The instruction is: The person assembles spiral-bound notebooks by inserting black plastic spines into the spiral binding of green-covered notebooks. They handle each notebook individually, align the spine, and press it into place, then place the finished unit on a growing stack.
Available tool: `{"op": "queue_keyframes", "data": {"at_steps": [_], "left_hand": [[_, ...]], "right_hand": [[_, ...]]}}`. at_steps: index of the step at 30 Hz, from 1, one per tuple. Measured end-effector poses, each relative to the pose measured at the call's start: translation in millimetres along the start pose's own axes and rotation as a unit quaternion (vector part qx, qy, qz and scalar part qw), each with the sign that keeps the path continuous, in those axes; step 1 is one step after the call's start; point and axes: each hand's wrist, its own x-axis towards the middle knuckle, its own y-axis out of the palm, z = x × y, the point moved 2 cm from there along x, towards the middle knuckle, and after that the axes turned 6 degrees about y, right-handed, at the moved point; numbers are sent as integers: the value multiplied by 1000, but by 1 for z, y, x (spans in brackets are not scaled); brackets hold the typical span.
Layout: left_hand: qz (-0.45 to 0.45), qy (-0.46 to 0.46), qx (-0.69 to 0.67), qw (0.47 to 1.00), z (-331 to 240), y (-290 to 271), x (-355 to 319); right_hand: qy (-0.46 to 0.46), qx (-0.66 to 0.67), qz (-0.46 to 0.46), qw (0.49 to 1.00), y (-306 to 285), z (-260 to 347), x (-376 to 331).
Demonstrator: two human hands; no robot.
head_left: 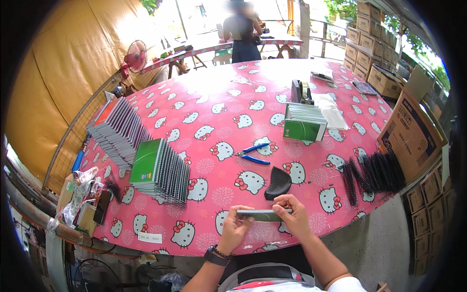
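My grip: my left hand and right hand each pinch one end of a thin green notebook, held edge-on just above the table's near rim.
Surface: a round table under a pink cartoon-cat cloth.
Just beyond my hands: a black curved piece, then blue-handled pliers.
Left of my grip: a fanned green notebook stack; farther left, a grey stack.
Right of my grip: black binding coils.
Far beyond: another green stack.
Room: cardboard boxes at right, a red fan and yellow tarp at left, a person standing beyond the table.
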Motion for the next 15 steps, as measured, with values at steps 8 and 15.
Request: {"op": "queue_keyframes", "data": {"at_steps": [8,15], "left_hand": [[21,304,464,832,-60,50,5],[66,340,441,828,-54,46,10]], "right_hand": [[36,82,3,996,12,-12,-4],[-39,-523,-315,791,-188,-41,35]]}}
